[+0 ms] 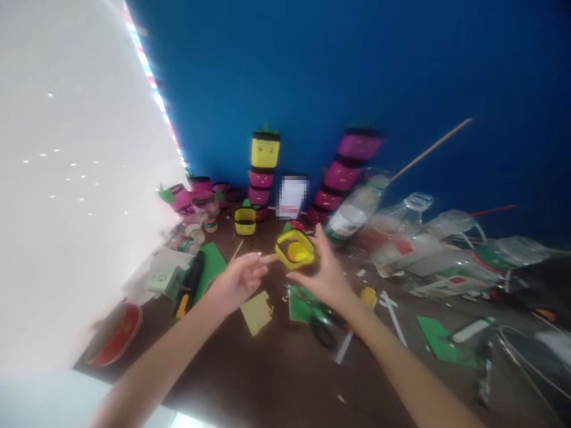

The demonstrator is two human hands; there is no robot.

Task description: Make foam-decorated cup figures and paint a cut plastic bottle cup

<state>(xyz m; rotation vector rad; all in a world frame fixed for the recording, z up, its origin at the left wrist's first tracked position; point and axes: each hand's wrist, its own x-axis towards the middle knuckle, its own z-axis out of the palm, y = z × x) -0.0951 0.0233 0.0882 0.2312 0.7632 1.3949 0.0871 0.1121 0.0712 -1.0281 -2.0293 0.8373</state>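
A small yellow square cup [304, 254] with a dark band is tilted toward me, a yellow-orange patch showing inside it. My right hand [329, 267] curves around its right side, fingers behind and thumb in front. At the cup's left side is the outstretched index finger of my left hand [243, 279]; the other fingers are partly curled and appear to hold nothing. Below lie a yellow paper piece [257, 313], green paper [300, 304] and dark-handled scissors [323, 330], partly behind my right forearm. Another yellow cup [245, 222] with a drawn face stands farther back.
Stacked yellow and magenta cups [264, 151] and a leaning magenta stack [343, 176] stand by the blue wall. Plastic bottles [350, 217] crowd the right. At left are a utility knife [191, 284], green sheet [213, 264] and red round container [120, 336]. A phone-like screen [292, 196] stands behind.
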